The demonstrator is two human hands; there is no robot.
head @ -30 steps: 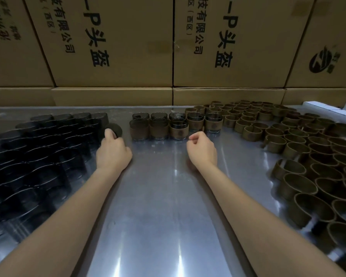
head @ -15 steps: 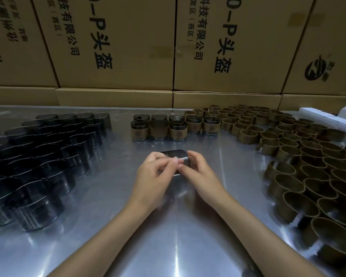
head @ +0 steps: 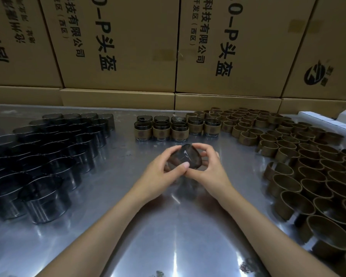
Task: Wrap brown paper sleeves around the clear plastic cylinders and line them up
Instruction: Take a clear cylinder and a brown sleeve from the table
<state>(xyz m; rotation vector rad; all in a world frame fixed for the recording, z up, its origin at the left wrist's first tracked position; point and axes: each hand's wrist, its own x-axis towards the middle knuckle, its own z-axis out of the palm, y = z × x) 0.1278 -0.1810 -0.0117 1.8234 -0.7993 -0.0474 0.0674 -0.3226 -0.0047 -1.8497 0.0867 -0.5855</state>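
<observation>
Both hands hold one clear dark-tinted plastic cylinder [head: 185, 156] above the middle of the metal table [head: 168, 226]. My left hand [head: 160, 172] grips its left side, thumb across the front. My right hand [head: 208, 166] curls around its right side. The cylinder is tilted, its mouth facing me. No brown sleeve is visible on it. Several bare cylinders [head: 44, 156] stand packed at the left. Several empty brown paper sleeves [head: 308, 166] cover the right side. A row of sleeved cylinders [head: 178, 128] stands behind my hands.
Stacked cardboard boxes [head: 118, 47] with black printing wall off the far edge of the table. White boxes [head: 328, 120] lie at the far right corner. Bare metal shows in front of my forearms.
My left hand took a bare cylinder from the left group and brought it to the middle. My right hand joined it, and the cylinder has tilted up toward me.
</observation>
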